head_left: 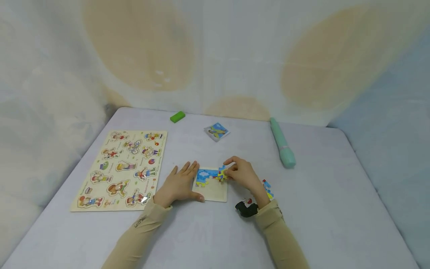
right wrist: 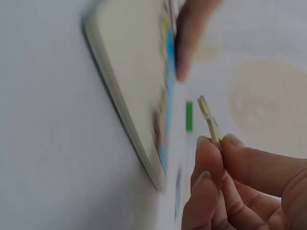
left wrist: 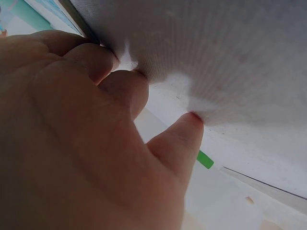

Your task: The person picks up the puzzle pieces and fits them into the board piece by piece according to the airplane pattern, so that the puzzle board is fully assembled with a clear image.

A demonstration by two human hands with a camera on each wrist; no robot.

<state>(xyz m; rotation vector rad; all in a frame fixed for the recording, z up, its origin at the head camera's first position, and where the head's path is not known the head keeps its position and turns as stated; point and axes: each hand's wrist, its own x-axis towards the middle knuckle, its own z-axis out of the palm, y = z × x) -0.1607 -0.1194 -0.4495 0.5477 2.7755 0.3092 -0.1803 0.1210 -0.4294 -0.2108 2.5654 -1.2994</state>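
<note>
A small square wooden jigsaw board [head_left: 215, 193] lies in front of me in the head view, with blue and yellow pieces [head_left: 203, 175] fitted along its far side. My left hand [head_left: 181, 186] rests with fingers spread at the board's left edge, its thumb by the near left corner. In the left wrist view its fingertips press on the white tabletop [left wrist: 249, 96]. My right hand [head_left: 244, 175] pinches a jigsaw piece [right wrist: 212, 127] between thumb and index finger, over the board's far right corner. The right wrist view shows that piece edge-on, raised above the board.
Loose jigsaw pieces [head_left: 267, 188] and a black curved object [head_left: 246, 210] lie by my right wrist. A large picture puzzle board [head_left: 111, 164] lies left. Farther back are a green block [head_left: 177, 117], a small picture card [head_left: 217, 131] and a mint-green microphone-shaped toy [head_left: 282, 144].
</note>
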